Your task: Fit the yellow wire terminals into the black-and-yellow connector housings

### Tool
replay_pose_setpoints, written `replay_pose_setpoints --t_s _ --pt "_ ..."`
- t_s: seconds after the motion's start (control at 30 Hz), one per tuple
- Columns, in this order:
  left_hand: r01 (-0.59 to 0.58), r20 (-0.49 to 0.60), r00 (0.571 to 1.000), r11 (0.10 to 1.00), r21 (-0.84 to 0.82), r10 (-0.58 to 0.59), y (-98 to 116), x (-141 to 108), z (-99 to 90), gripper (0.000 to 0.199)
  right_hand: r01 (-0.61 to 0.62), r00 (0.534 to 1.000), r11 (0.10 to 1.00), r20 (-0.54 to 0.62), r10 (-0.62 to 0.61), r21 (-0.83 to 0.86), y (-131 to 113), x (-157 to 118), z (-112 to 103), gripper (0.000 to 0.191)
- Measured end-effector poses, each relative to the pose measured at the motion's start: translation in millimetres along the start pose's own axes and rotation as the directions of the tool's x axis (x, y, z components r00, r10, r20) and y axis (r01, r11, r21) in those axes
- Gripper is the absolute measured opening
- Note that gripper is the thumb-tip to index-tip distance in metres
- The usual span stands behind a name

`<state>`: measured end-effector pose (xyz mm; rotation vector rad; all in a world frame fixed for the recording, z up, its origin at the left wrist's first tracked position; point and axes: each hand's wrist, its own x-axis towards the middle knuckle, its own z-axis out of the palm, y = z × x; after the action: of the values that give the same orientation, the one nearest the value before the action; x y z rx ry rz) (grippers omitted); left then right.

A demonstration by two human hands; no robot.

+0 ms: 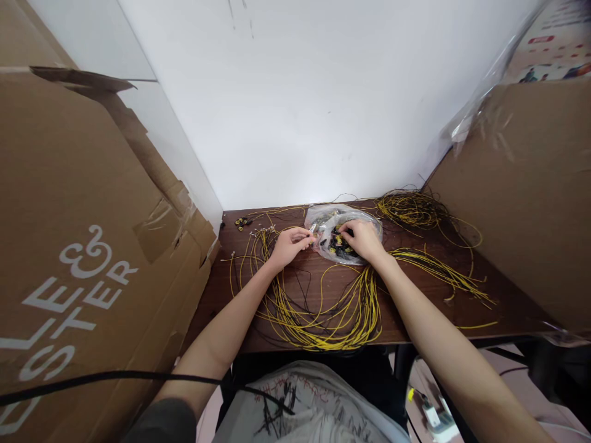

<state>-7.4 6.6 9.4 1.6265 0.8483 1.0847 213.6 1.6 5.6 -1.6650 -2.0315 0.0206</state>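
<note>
**Plastic bag (329, 229) and wire bundle (318, 338): arrangement**

The plastic bag lies near the rear of the tabletop (508, 307), before a white wall (295, 98). It is translucent and contains small black and yellow parts (340, 249).

Left hand (295, 244): positioned at the left edge of the bag. Thumb and fingers are brought together at the tips; whether an item is gripped between them cannot be told.

Right hand (361, 239): positioned over the right side of the bag, palm down. The fingers are curled down to the small parts. Their grip cannot be determined at this angle.

The wire bundle, yellow and black, curves in a U along the front edge, between the forearms. Its left end carries pale tips. To the right of the right forearm, loose strands (438, 274) fan outward. A tangled coil (406, 209) is located at the right rear; a few loose pieces (241, 223) lie at the left rear.

A cardboard box (69, 184) with white lettering flanks the left side; a second carton (526, 184) flanks the right.
</note>
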Motion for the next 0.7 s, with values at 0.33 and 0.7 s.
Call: replay_pose_setpoints --t_s 0.33,0.7 --pt "0.001 -0.006 1.000 1.000 -0.013 -0.001 1 0 -0.5 0.024 0.035 0.999 0.996 0.004 -0.035 0.087 1 1 0 0.016" --pt "-0.022 0.017 1.000 0.998 -0.056 0.023 1 0 -1.9 0.022 0.197 0.967 0.969 -0.190 -0.168 0.150 -17 -5 -5 0.025"
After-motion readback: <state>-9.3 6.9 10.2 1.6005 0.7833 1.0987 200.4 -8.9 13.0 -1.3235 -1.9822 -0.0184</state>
